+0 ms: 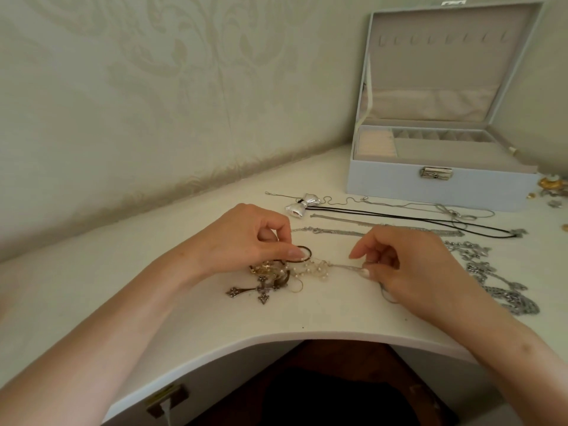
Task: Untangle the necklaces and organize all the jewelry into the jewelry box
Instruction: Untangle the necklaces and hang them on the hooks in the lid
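We see the tangle of necklaces (276, 273), a knot of small white pearls on thin wire, gold pieces and a dark brown cord. It lies on the white table (184, 318) near the curved front edge, between the two hands. A dark metal cross pendant (261, 292) with ornate ends lies at the near side of the tangle and touches it.

The left hand (242, 238) is above the left part of the tangle, and its thumb and curled fingers pinch a loop of the dark brown cord (304, 249). The right hand (412, 272) is curled too. It pinches a thin silver chain (344, 266) that comes out of the pearl part and is stretched straight to the right.

Behind the hands we find a shiny silver bow pendant (302, 206), a long black cord necklace (399, 215) and a flat silver chain (384, 226), laid out side by side. Just right of the right hand lies a heap of chunky silver chains (498, 290).

The pale blue jewelry box (384, 186) stands at the far right of the table, with its lid upright and grey compartments showing inside. Some small gold pieces (551, 183) lie just beside it, at the right border.
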`<state>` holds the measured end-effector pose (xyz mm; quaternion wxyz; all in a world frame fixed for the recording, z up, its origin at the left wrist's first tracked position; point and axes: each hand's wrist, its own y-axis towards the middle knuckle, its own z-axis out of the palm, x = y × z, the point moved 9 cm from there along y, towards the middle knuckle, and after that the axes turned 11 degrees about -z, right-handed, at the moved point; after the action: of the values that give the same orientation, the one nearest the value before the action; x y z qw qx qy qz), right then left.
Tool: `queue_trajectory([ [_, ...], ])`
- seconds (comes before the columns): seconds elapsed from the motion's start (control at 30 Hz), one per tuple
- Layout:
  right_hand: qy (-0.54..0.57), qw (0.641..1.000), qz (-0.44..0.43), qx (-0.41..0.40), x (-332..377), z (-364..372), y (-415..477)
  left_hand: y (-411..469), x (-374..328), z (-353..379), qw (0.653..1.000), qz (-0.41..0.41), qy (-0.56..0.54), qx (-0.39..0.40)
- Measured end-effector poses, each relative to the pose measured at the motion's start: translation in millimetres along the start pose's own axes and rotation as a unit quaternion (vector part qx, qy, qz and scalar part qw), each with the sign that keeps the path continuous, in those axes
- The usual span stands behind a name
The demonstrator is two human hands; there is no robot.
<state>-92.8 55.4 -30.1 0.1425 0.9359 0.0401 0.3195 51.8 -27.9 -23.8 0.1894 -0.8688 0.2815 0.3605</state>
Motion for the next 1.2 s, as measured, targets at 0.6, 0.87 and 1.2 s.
queue_trajectory([
  [0.6,-0.041,0.999,0.015,-0.024,-13.5,-23.6,-17.4,-4.2,13.1,-30.8,0.973,-0.061,0.221,-0.036],
  [0.87,-0.038,0.989,0.078,-0.118,-31.6,-43.8,-29.6,-1.8,23.1,-38.2,0.944,-0.087,0.313,-0.050],
  [1.2,0.002,0.944,0.108,-0.310,-40.5,-78.8,-53.6,1.8,35.7,-51.2,0.939,-0.096,0.321,-0.075],
])
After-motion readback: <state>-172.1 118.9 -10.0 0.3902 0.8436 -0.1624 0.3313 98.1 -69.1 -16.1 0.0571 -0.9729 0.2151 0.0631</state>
